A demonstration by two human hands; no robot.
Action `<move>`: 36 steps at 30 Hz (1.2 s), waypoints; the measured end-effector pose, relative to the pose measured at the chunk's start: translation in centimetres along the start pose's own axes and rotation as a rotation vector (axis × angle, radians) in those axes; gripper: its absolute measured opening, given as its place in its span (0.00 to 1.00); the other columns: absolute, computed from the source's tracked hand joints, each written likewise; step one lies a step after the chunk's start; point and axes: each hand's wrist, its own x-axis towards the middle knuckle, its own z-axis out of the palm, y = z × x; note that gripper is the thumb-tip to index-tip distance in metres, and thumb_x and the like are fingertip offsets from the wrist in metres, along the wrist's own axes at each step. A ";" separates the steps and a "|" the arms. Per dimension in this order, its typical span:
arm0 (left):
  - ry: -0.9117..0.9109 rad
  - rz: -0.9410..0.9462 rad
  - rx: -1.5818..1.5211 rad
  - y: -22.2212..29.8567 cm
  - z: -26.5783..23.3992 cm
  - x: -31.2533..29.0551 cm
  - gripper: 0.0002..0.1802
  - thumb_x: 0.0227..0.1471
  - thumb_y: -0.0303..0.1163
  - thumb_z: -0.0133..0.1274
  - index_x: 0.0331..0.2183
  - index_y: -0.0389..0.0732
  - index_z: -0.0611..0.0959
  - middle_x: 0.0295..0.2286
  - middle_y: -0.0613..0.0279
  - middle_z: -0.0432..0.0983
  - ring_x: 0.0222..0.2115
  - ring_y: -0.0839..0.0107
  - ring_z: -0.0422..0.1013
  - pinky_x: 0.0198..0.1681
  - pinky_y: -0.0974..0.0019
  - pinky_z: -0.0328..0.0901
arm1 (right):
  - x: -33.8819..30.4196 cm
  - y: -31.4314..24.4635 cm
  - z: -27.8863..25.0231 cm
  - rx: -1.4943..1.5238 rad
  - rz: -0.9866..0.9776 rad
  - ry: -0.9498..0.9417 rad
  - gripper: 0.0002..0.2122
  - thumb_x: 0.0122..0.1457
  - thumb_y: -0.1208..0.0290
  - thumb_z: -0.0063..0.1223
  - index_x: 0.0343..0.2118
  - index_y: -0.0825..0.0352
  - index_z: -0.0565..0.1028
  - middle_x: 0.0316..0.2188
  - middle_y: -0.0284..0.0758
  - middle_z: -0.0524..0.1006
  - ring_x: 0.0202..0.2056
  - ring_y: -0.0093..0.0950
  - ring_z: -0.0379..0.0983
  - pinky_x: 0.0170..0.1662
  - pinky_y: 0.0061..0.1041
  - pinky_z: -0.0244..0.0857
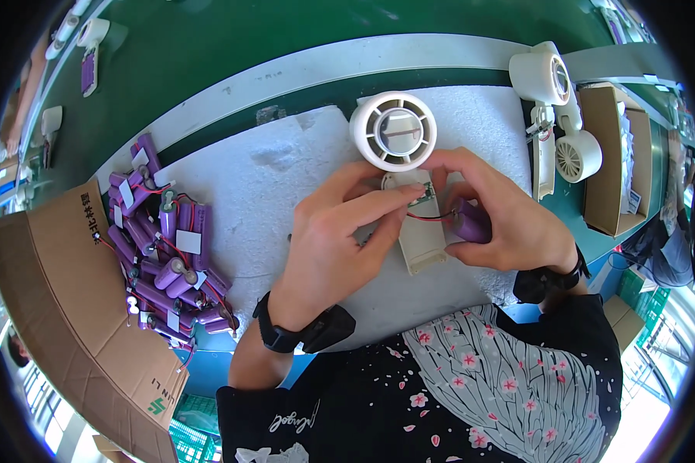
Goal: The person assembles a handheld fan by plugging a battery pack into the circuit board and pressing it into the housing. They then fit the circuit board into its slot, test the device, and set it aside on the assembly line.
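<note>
A white handheld fan (359, 135) lies on the foam pad in front of me, its round grille facing up. Its open handle shell (422, 251) points toward me and bares a small green circuit board (425, 194). My left hand (336, 231) is closed, its index fingertip at the board and its thumb by the end of the red and black wires (428, 218). Any plug there is hidden by the fingers. Those wires lead to a purple battery (471, 222), gripped by my right hand (510, 212), whose index finger reaches to the fan's head.
Several purple batteries with wires (162, 255) are heaped on the left of the white foam pad (243, 193), beside a cardboard box (69, 285). More fans (544, 77) lie at the right, next to a smaller open carton (606, 224). A pale rail (286, 65) crosses behind the pad.
</note>
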 end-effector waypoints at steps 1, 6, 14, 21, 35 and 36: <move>-0.009 -0.003 -0.001 0.0 0.0 0.0 0.17 0.43 0.17 0.58 0.37 0.44 0.86 0.36 0.54 0.77 0.29 0.65 0.77 0.31 0.67 0.71 | -0.1 0.1 -0.1 -0.001 -0.023 -0.006 0.39 0.40 0.84 0.61 0.59 0.62 0.58 0.46 0.38 0.64 0.38 0.28 0.70 0.39 0.25 0.69; 0.021 -0.016 0.071 -0.1 -0.7 0.5 0.18 0.42 0.16 0.58 0.38 0.43 0.85 0.37 0.53 0.76 0.29 0.66 0.77 0.32 0.69 0.71 | -0.4 -0.8 -0.8 -0.080 -0.019 0.046 0.35 0.41 0.84 0.59 0.57 0.63 0.62 0.51 0.40 0.61 0.44 0.28 0.67 0.41 0.27 0.70; 0.025 -0.098 -0.033 -0.5 -1.3 0.5 0.20 0.42 0.14 0.56 0.40 0.40 0.84 0.41 0.55 0.75 0.33 0.68 0.75 0.37 0.70 0.70 | -0.4 -1.3 -0.9 0.334 0.285 0.122 0.26 0.48 0.85 0.56 0.52 0.64 0.68 0.44 0.36 0.71 0.31 0.25 0.74 0.32 0.21 0.70; 0.138 -0.150 -0.081 -0.4 0.0 0.2 0.19 0.39 0.15 0.56 0.37 0.41 0.85 0.39 0.55 0.76 0.32 0.65 0.76 0.36 0.69 0.70 | -0.6 -0.3 -0.4 -0.400 -0.007 0.408 0.12 0.49 0.81 0.61 0.39 0.69 0.76 0.37 0.36 0.76 0.28 0.28 0.76 0.30 0.21 0.71; 0.174 0.047 0.179 -0.2 0.2 0.4 0.20 0.38 0.14 0.56 0.36 0.41 0.85 0.39 0.51 0.76 0.33 0.61 0.77 0.34 0.67 0.71 | -0.7 -0.5 0.9 -0.787 -0.255 0.461 0.08 0.43 0.82 0.63 0.29 0.73 0.78 0.37 0.40 0.79 0.34 0.34 0.77 0.36 0.27 0.73; 0.172 0.049 0.180 -0.2 0.1 0.4 0.20 0.38 0.14 0.56 0.36 0.41 0.85 0.39 0.50 0.76 0.33 0.61 0.77 0.34 0.67 0.71 | -0.6 -0.4 1.0 -0.816 -0.285 0.467 0.08 0.43 0.82 0.63 0.28 0.73 0.77 0.37 0.40 0.79 0.34 0.34 0.76 0.36 0.26 0.73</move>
